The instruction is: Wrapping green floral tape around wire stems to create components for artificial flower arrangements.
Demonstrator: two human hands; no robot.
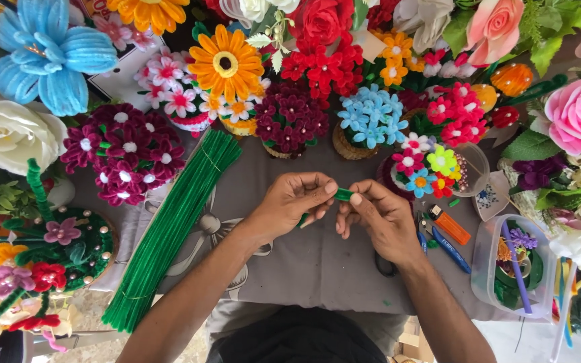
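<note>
A short green pipe cleaner piece (343, 195) is pinched between the fingertips of both hands, above the grey cloth (304, 262) on the table. My left hand (290, 202) grips its left end with thumb and forefinger. My right hand (378, 218) grips its right end, fingers curled. More green shows under my left palm. A long bundle of green pipe cleaners (176, 225) lies diagonally to the left of my left forearm.
Handmade pipe-cleaner flowers ring the work area: maroon ones (126, 151), an orange daisy (226, 64), a blue cluster (371, 117), a pink rose (579, 114). An orange lighter (450, 225), a blue pen (450, 250) and a clear plastic box (514, 265) sit at the right.
</note>
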